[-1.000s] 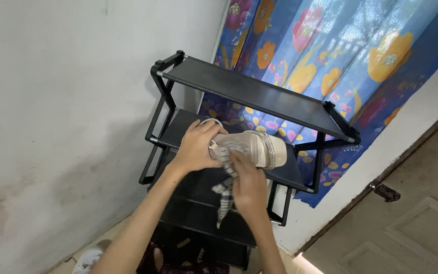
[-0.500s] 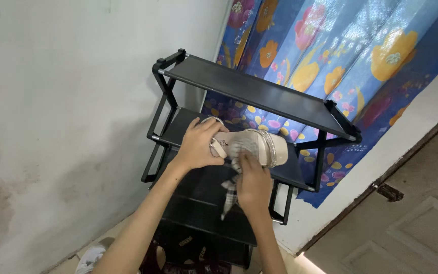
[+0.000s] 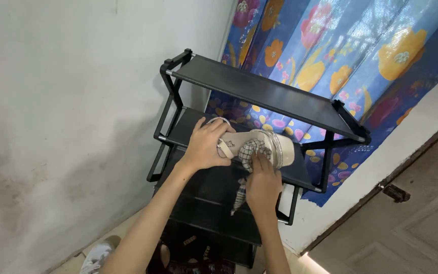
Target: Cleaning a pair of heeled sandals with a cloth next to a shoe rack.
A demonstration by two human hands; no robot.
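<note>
The fingers of the left hand are curled over the heel end of a cream sandal, gripping it from above with the thin ankle strap looping out past the knuckles. The right hand comes up from below, its fingers closed against a checked cloth pressed to the sandal's side; the cloth's loose tail hangs down beside the wrist. The sandal is held in the air between the two hands, just above the second shelf of a black shoe rack. Its long axis runs left to right, heel at the left under the left hand, rounded toe pointing right toward the rack's right post. Left of the rack rises a stained white wall; behind and to the right hangs a blue flowered curtain. A pale shoe lies on the floor at the near left.
</note>
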